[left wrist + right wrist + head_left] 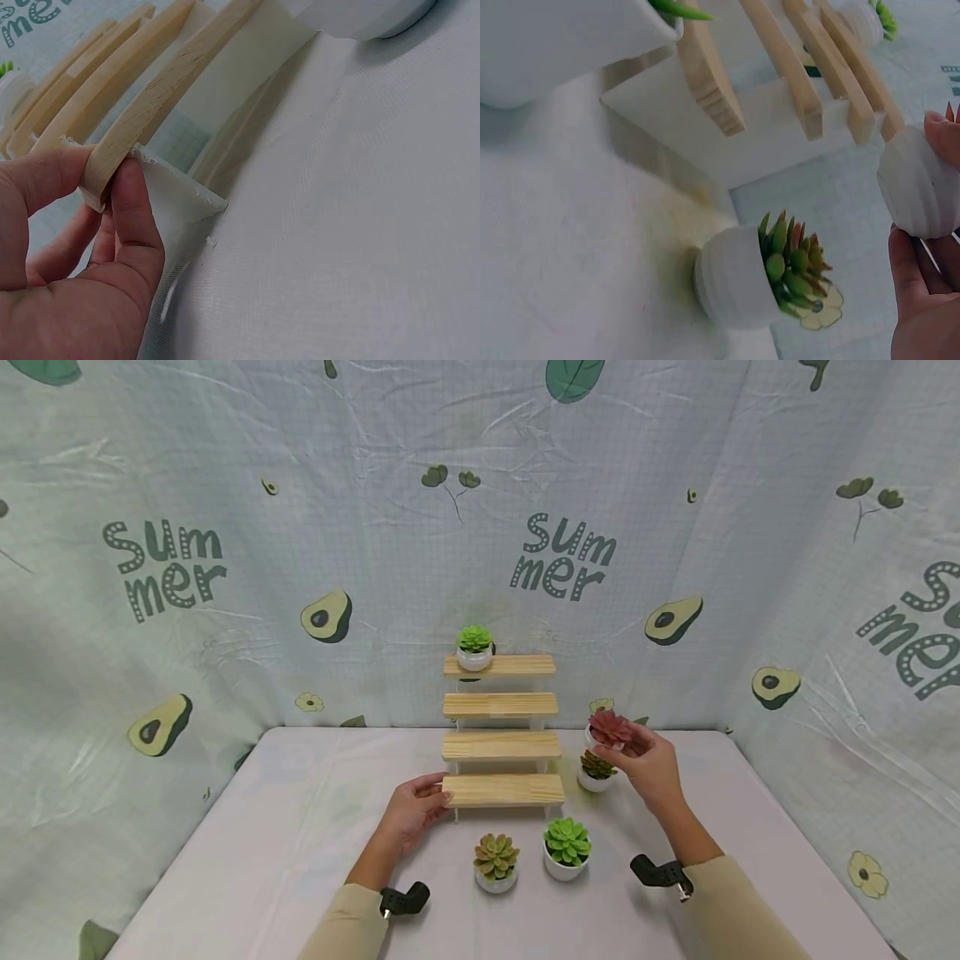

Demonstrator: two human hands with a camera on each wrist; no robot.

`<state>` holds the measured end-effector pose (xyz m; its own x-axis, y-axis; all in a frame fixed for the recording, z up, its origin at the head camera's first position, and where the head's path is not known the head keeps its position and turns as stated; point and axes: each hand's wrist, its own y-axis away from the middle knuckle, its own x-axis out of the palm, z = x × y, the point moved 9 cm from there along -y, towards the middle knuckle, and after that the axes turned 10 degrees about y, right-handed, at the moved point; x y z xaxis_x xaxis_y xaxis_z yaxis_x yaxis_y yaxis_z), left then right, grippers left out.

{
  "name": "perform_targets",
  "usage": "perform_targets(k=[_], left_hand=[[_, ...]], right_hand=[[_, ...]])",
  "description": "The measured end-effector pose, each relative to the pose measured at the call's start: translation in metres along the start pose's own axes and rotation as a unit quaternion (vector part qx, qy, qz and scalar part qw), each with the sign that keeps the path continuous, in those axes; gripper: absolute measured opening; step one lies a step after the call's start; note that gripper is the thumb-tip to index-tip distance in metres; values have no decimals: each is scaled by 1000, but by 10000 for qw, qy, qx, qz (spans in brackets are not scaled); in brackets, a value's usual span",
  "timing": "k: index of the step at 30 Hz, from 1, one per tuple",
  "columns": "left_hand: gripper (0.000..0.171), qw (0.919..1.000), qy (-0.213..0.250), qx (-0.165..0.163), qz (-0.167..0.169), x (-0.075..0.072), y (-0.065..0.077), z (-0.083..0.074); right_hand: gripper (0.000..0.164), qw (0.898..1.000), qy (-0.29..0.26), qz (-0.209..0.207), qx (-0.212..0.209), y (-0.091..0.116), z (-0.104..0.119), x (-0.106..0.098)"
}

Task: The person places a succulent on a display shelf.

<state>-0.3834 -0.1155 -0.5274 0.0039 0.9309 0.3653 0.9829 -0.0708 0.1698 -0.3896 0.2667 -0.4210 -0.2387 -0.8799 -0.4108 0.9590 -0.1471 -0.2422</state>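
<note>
My left hand point(412, 812) pinches the left end of the lowest board on a four-step wooden shelf stand point(502, 790). Seen from the left wrist, thumb and fingers point(133, 199) close around that board's end. In my right hand point(654, 770) is a red potted succulent point(610, 727), raised off the table to the right of the stand. The right wrist view shows its white ribbed pot point(916, 184) gripped between thumb and fingers. Below it, a dark green, red-tipped succulent point(597, 765) in a white pot stands upright on the table.
A bright green succulent point(474, 647) sits at the left of the top board. In front of the stand are a brownish succulent point(496, 858) and another green one point(566, 843), both in white pots. A printed curtain point(397, 560) hangs behind the white table point(300, 827).
</note>
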Motion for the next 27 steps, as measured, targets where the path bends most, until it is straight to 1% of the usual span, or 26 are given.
perform_targets(k=[7, 11, 16, 19, 23, 27], left_hand=[[47, 10000, 31, 30, 30, 1, -1, 0], [47, 10000, 21, 39, 21, 0, -1, 0], [46, 10000, -3, 53, 41, 1, 1, 0], [46, 10000, 28, 44, 62, 1, 1, 0], [46, 10000, 33, 48, 48, 1, 2, -1], [46, 10000, -2, 51, 20, 1, 2, -2]], right_hand=[[74, 9997, 5, 225, -127, -11, 14, 15], [73, 9991, -80, 376, -183, -17, 22, 23], [71, 9989, 10, 421, -207, -23, 33, 31], [69, 9986, -50, 464, -267, -28, 39, 35], [72, 9978, -155, 563, -324, -34, 49, 40], [74, 9973, -105, 624, -363, -42, 58, 45]])
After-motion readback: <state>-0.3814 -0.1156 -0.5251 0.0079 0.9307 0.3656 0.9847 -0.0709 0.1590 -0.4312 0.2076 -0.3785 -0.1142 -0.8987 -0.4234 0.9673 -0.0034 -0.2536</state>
